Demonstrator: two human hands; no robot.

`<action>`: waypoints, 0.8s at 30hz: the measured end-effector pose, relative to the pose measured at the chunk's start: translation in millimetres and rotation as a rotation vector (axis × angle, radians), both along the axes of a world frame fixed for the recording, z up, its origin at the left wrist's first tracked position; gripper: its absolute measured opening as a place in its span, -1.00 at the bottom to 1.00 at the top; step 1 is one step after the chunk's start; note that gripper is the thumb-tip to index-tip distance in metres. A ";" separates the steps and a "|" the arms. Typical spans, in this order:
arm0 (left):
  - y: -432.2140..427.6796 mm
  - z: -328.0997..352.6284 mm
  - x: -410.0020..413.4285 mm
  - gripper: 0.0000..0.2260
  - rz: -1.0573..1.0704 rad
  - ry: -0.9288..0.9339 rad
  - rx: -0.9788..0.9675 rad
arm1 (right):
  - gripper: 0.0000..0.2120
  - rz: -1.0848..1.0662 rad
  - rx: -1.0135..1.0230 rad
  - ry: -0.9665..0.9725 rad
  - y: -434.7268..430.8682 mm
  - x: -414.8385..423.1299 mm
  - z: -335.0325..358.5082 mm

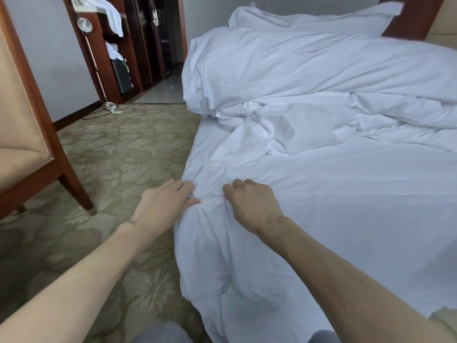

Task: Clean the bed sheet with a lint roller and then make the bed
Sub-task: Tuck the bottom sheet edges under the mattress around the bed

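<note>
Head view: wrinkled white bed sheet (346, 206) spread over the bed, its left edge bunched and hanging down towards the green-beige floral carpet (123, 149). Left hand (168, 201) at that edge, fingers nearly straight, pinching a small fold of the sheet between thumb and fingertips. Right hand (249, 201) just beside it on top of the bed, knuckles up, fingers curled into the same gather of fabric and gripping it, with creases fanning out between the two hands. Further up the bed, a white puffy duvet (296, 70) heaped in a crumpled roll across the sheet, hanging over the left side; beyond it a white pillow (321, 21) against the reddish-brown wooden headboard (410, 18). Left of the bed, well apart from it, a beige upholstered armchair (24, 144) with a red-brown wooden frame standing on the carpet. Behind, near the wall, a chrome floor lamp (85, 26) beside an open dark wooden wardrobe (133, 45), with white cloths (113, 18) draped over its shelves. At the bottom edge, grey trouser knees (160, 332) close to the hanging sheet.
</note>
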State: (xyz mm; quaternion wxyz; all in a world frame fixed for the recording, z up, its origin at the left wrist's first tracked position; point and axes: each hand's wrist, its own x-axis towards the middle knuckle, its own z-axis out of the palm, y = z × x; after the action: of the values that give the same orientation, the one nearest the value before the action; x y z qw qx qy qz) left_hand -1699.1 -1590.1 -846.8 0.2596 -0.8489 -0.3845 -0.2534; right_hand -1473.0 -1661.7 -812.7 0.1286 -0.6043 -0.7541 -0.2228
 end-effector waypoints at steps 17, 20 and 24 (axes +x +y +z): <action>-20.9 -7.9 1.1 -0.55 0.182 -0.092 -0.355 | -0.64 0.073 0.050 0.076 5.5 -11.7 -8.8; -21.3 -9.5 5.5 -0.61 0.165 -0.135 -0.343 | -0.75 0.029 0.055 0.080 10.6 -17.6 -14.3; -18.6 -11.0 3.2 -0.69 0.161 -0.141 -0.464 | -0.81 0.038 0.077 0.030 11.5 -19.2 -19.3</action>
State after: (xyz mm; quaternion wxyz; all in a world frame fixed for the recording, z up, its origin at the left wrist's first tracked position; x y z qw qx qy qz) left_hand -1695.9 -1608.7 -857.8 0.0498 -0.8326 -0.5158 -0.1957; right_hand -1492.2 -1650.1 -832.0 0.1674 -0.5876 -0.7543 -0.2403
